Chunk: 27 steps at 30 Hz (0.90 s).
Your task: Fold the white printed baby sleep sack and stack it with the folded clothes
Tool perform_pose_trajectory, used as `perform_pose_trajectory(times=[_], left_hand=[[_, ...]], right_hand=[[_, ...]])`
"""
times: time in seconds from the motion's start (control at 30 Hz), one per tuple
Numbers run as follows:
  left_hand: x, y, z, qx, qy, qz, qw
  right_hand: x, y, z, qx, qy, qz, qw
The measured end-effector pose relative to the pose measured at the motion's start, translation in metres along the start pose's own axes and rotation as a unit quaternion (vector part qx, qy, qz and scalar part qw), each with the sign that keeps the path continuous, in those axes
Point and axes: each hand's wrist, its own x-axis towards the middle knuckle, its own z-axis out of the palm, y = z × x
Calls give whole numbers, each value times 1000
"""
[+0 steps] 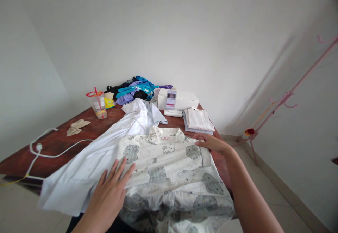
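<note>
A cream shirt with grey cat-face prints (169, 169) lies spread at the table's front, its collar toward the wall and its lower part bunched at the near edge. My left hand (111, 187) rests flat on its left side, fingers spread. At the shirt's upper right, near the shoulder, my right hand (210, 143) touches the fabric with its fingers extended. A white garment (105, 155) stretches beneath and to the left of the printed shirt, hanging over the front edge.
Behind are a clothes heap (142, 88), a white box (182, 99) and folded clothes (199, 120). On the left stand a plastic cup (99, 106), a beige cloth (77, 127) and a white cable (63, 155). A pink rack (285, 99) is right of the table (71, 118).
</note>
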Motion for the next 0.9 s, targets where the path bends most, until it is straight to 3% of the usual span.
perform_pose_trajectory(times=[0.1, 0.3, 0.5, 0.7, 0.9], left_hand=[[0, -1, 2, -10, 1, 7, 1000], [6, -4, 12, -39, 35, 41, 998], [13, -3, 22, -46, 80, 79, 993], [12, -6, 20, -51, 70, 113, 990], [12, -5, 13, -67, 58, 89, 992]], right_hand=[[-2, -1, 0, 4, 23, 19, 1000], [-1, -7, 8, -8, -27, 85, 996], [6, 4, 12, -85, -32, 50, 995], [2, 12, 0, -60, -40, 23, 997], [-3, 7, -8, -45, -21, 15, 999]])
